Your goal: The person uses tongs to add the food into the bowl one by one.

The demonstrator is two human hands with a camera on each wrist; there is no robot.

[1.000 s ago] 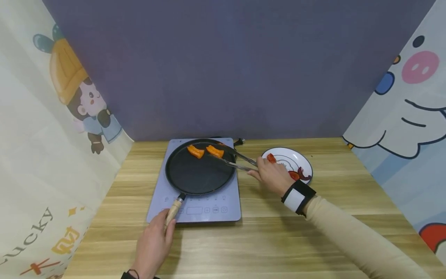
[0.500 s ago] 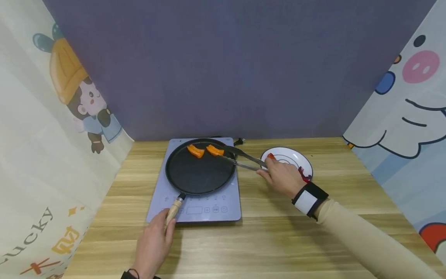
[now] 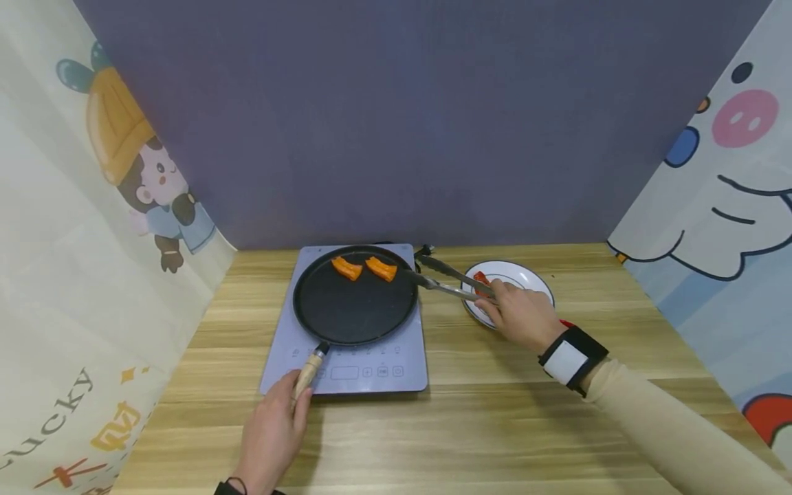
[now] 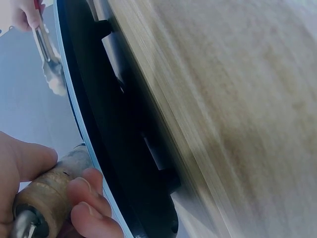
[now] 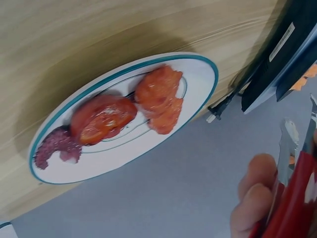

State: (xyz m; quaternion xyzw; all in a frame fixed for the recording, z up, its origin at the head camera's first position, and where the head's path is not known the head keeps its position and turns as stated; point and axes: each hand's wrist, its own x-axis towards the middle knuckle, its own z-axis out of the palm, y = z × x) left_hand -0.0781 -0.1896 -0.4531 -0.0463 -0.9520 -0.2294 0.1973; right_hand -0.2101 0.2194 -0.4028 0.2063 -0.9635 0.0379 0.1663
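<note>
In the head view my left hand point(image 3: 272, 430) grips the wooden handle point(image 3: 306, 375) of a flat black frying pan point(image 3: 355, 309). Two orange food pieces point(image 3: 380, 269) lie side by side toward the pan's far edge. My right hand point(image 3: 526, 316) holds metal tongs point(image 3: 447, 286); their tips are spread apart near the pan's right rim, with nothing between them. Red grips point(image 5: 292, 198) show in the right wrist view. Below that hand is a white plate point(image 5: 109, 171) bearing a red-orange piece point(image 5: 159, 99), a tomato-like red piece point(image 5: 103, 119) and a purple tentacle piece point(image 5: 58, 146).
The pan sits on a pale induction cooker point(image 3: 371, 378) with a touch panel at its front. Behind it lies a black power plug point(image 3: 425, 251). A dark panel point(image 3: 396, 124) stands at the back of the wooden table point(image 3: 482, 440), with printed curtains point(image 3: 56, 240) at both sides.
My right hand has drawn the tongs rightward, away from the orange pieces and over the plate's near side. The pieces stay in the pan; my left hand has not moved.
</note>
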